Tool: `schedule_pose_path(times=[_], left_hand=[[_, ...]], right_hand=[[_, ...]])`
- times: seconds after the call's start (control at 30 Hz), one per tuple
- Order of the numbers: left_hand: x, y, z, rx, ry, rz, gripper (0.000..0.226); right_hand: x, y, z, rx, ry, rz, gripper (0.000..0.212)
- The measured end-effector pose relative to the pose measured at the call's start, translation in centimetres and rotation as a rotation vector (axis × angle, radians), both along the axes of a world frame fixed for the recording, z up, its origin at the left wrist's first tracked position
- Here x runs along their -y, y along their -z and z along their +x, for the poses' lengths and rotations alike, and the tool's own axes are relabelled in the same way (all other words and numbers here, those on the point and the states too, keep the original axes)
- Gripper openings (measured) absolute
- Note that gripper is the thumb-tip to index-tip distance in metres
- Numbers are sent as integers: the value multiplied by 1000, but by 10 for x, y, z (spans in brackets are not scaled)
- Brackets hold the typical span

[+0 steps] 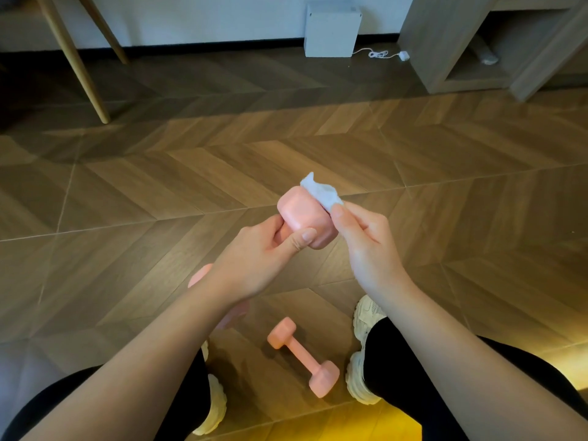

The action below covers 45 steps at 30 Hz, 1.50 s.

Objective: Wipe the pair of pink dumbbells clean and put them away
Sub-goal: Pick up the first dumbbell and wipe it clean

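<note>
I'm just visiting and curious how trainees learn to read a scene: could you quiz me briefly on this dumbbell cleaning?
1. True or false: the left hand grips the raised dumbbell.
2. Which pinches the white wipe: A, left hand, or B, right hand?
3. Fill in: the second dumbbell lies on the ____.
Key: 1 true; 2 B; 3 floor.

Open wooden floor (286, 144) stretches ahead, free to pass. Close below, a pink dumbbell (302, 356) lies between two pale shoes (356, 377). Far off stand wooden furniture legs (83, 70) at left, a white box (331, 30) by the wall, and a shelf unit (445, 43) at right.
</note>
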State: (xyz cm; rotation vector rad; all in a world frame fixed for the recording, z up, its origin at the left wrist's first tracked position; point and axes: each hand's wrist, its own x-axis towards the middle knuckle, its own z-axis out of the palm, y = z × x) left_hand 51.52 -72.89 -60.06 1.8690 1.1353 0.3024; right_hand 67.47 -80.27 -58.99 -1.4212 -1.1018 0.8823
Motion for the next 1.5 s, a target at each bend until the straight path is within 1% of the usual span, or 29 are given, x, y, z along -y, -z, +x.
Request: schedule_pose_path(times=[0.07,0.13,0.2,0.27,0.4,0.53,0.63,0.73,0.8,0.83,0.9,0.97,1.03,1.1,1.17,1.23,1.33,1.4,1.43,1.5], left_hand=[[-1,1,0,10,-25,-9,63],[-2,2,-1,10,-20,0,61],[-2,3,1,23,-30,-2,59],[-3,4,0,48,-71,-20,61],[-5,4,-1,43,-79,5,63],[-6,1,-1,91,-109,-45,66],[-5,-1,0,99,-92,-49,64],[-6,-3,0,128,-119,-71,65],[-5,-4,0,128,-113,-71,64],[-4,-5,0,137,-111,-76,64],[-2,-8,2,178,-125,-103,67],[-2,-9,3,202,-141,-117,68],[-2,-11,3,215,-132,-106,66],[-1,-13,3,246,-124,-105,73],[-1,-15,1,275,-126,-115,76],[-3,-15,-2,302,-118,-127,73],[0,-13,-5,338,-35,-139,69],[2,-12,-7,346,25,-141,62],[3,-13,-8,331,53,-135,60],[2,-15,-9,235,117,-73,49]], right_hand=[[3,3,-1,47,-18,46,34],[2,2,-1,36,29,4,33],[1,1,-1,64,50,-8,38],[4,3,-2,102,17,49,39],[3,3,-1,67,57,-1,35],[6,0,-5,122,-4,82,36],[4,1,-3,81,60,27,35],[6,2,-5,113,50,76,36],[4,1,-5,113,66,60,33],[2,2,-4,108,94,44,35],[4,4,-1,121,114,83,45],[7,6,-2,161,103,141,44],[4,6,0,154,127,105,42],[1,5,3,139,143,51,43],[4,4,2,135,130,117,39],[8,5,2,131,115,160,33],[-2,3,6,55,119,47,42],[-7,-1,7,-10,82,32,42],[-8,-3,7,-20,57,38,46],[-5,-5,8,-15,-2,70,57]])
